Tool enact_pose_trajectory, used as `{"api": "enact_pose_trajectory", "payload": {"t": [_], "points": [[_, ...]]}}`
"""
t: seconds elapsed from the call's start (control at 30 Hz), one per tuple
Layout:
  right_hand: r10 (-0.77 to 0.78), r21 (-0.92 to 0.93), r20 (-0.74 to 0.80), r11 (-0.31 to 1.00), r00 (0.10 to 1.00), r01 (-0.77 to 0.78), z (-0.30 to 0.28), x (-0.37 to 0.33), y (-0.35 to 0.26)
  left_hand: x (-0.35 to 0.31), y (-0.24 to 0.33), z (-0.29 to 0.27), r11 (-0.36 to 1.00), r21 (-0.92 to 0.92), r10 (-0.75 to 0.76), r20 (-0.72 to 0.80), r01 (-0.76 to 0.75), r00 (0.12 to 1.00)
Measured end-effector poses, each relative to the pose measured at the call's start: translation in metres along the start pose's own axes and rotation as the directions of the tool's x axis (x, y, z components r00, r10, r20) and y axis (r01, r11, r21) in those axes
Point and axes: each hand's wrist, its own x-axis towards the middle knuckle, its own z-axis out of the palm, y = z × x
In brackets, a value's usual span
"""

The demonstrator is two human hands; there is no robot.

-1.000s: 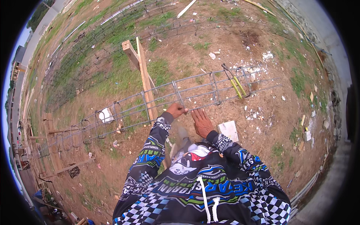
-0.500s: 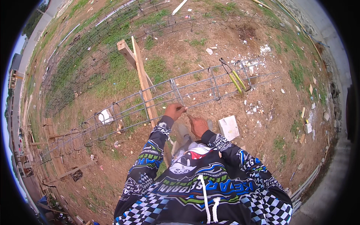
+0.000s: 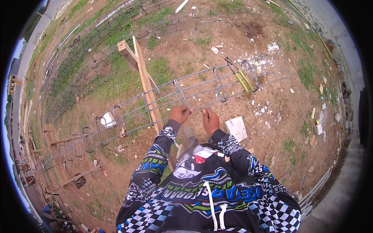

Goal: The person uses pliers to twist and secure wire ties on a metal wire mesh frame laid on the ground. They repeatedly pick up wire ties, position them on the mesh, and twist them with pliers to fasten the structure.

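Observation:
A long steel rebar cage (image 3: 199, 93) of thin bars and square stirrups runs slantwise before me. My left hand (image 3: 179, 115) is closed at the cage's near bar, beside the lower end of a stirrup (image 3: 181, 93); what its fingertips pinch is too small to make out. A short way to its right, my right hand (image 3: 211, 121) has thumb and forefinger pressed together just under the same bar. Anything between those fingers does not show. Pincers with yellow-green handles (image 3: 243, 80) hang across the bars near the cage's right end.
A wooden trestle (image 3: 147, 85) carries the cage left of my hands. White blocks (image 3: 236, 129) lie on the dirt, one near my right forearm and another (image 3: 108, 120) beneath the cage. More rebar cages (image 3: 77, 73) lie on the grass beyond. White rubble (image 3: 262, 107) is scattered at right.
My right hand has moved rightward, away from the left hand, and its pointing forefinger has drawn in to the thumb. The left hand stays by the stirrup.

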Motion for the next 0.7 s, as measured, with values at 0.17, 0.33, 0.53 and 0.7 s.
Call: {"api": "enact_pose_trajectory", "payload": {"t": [0.17,0.33,0.53,0.7], "points": [[0.001,-0.133,0.341,0.990,0.940,0.047,0.038,0.016,0.092,0.018,0.008,0.007,0.998,0.013,0.068,0.037,-0.069,0.997],[0.095,0.029,0.836,0.976,0.540,-0.218,0.007,0.003,-0.003,0.010,0.000,0.000,1.000,-0.005,0.019,0.041,-0.019,0.999],[-0.326,-0.269,0.151,0.895,0.933,0.357,-0.109,0.068,0.011,0.009,0.001,0.000,0.999,0.025,0.034,-0.002,-0.033,0.999],[-0.190,-0.710,-0.222,0.704,0.956,-0.025,-0.160,0.172,0.070,0.018,-0.008,0.012,0.999,-0.027,-0.026,-0.074,0.024,0.997]]}}
